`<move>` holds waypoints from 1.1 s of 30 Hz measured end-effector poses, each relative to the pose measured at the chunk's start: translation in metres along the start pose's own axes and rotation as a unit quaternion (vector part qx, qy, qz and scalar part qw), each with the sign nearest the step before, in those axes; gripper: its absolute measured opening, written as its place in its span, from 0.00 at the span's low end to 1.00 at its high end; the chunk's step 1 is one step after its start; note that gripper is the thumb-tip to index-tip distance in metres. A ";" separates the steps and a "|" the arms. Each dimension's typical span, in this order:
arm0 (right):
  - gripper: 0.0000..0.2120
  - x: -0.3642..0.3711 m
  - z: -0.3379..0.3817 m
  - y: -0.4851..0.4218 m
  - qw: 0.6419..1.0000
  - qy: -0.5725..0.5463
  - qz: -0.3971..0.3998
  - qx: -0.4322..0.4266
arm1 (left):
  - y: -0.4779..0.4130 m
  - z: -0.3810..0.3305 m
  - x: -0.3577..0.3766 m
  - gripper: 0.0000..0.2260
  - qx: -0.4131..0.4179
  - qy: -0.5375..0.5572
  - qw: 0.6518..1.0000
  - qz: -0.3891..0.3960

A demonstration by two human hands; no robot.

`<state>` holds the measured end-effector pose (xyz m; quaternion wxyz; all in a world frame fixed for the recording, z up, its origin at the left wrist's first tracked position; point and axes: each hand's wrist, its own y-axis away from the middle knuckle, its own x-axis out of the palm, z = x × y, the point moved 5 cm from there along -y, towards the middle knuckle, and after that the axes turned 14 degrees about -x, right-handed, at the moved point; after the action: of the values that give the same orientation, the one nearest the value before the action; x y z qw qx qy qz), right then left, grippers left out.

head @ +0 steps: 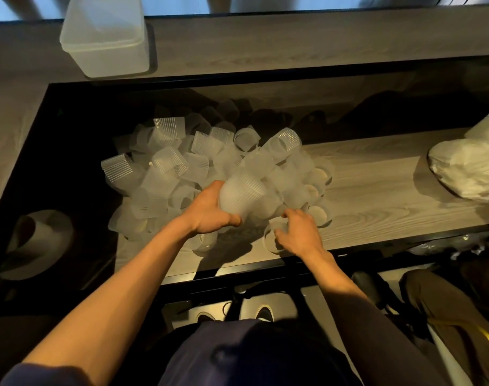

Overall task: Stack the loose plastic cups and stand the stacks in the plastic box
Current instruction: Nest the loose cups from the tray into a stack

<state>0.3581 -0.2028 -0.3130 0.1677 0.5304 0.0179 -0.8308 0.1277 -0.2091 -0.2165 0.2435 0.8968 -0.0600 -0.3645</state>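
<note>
We see the left hand [210,211] wrapped round a ribbed cup [244,195], held tilted just above the near edge of the pile [176,168] of loose cups on the worktop [377,185]. Just beside it, the right hand [300,232] curls its fingers over the rim of an upright cup [271,240] at the pile's near side. The box [104,37] stands well apart, on the ledge beyond the pile to the left. A bag [471,165] lies far right.
</note>
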 end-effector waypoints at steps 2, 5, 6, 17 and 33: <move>0.33 -0.003 0.003 -0.002 0.999 0.017 0.043 -0.007 | -0.001 0.001 0.001 0.37 -0.002 -0.003 1.000 0.000; 0.44 0.010 0.004 0.003 0.991 0.040 0.126 -0.002 | -0.002 0.001 0.002 0.38 -0.005 0.000 1.000 0.005; 0.45 0.016 0.004 0.007 0.989 0.050 0.139 -0.006 | -0.002 0.001 0.003 0.37 -0.006 0.004 1.000 0.008; 0.35 -0.097 0.033 -0.008 0.947 -0.300 -0.112 0.019 | -0.007 0.005 -0.005 0.38 -0.006 -0.009 1.000 0.025; 0.51 -0.061 0.074 0.004 0.913 -0.397 -0.039 -0.089 | 0.002 0.006 0.015 0.43 0.015 0.088 0.994 0.058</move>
<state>0.3182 -0.2064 -0.2259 0.1748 0.1385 0.0442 -0.9738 0.1347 -0.2175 -0.2282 0.2550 0.9240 -0.0954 -0.2684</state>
